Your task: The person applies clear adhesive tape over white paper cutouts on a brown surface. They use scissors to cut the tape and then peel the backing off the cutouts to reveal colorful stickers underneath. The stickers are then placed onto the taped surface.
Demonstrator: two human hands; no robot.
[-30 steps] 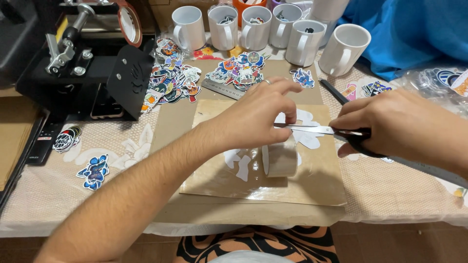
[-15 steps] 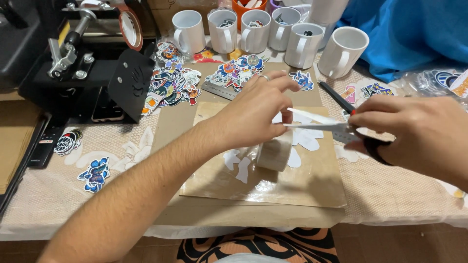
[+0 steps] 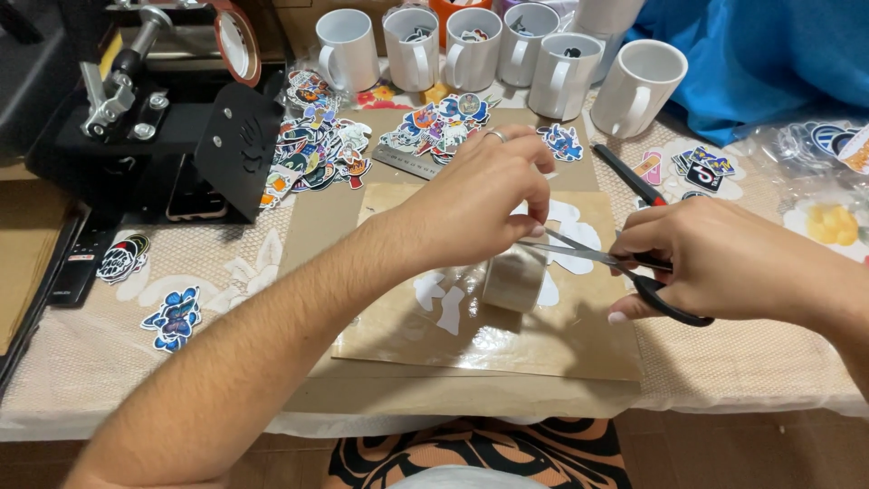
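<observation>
Far left: black press [image 3: 154,136], clamp lever up, at the back of the tabletop [image 3: 742,371]. Below it, a round dark sticker [image 3: 122,258] and a blue butterfly sticker [image 3: 172,317] lie flat on the lace cloth.

Left of centre: heap of coloured stickers [image 3: 312,145], touching the press's right side. A second, smaller heap [image 3: 439,122] lies just behind the brown sheet [image 3: 552,340].

Back row: six white mugs [image 3: 348,50], handles forward, close together; some hold small dark items, too small to tell.

Centre: left hand [image 3: 475,204], ring on one finger, grip pinched on a strip of clear tape — the strip itself is barely visible. Tape roll [image 3: 514,276] hangs just below the fingers, over the brown sheet. White cut-outs [image 3: 439,299] lie on the sheet around it.

Right of centre: scissors [image 3: 615,267], black handles, blades open and pointing left, tips at the left fingertips. Right hand [image 3: 724,263] — grip clenched through the scissor handles.

Behind the right hand: red-and-black tool [image 3: 629,174], lying diagonally on the tabletop.

Far right: blue cloth [image 3: 769,63] at the back; clear bag [image 3: 815,172] with more stickers, well apart from the hands.
</observation>
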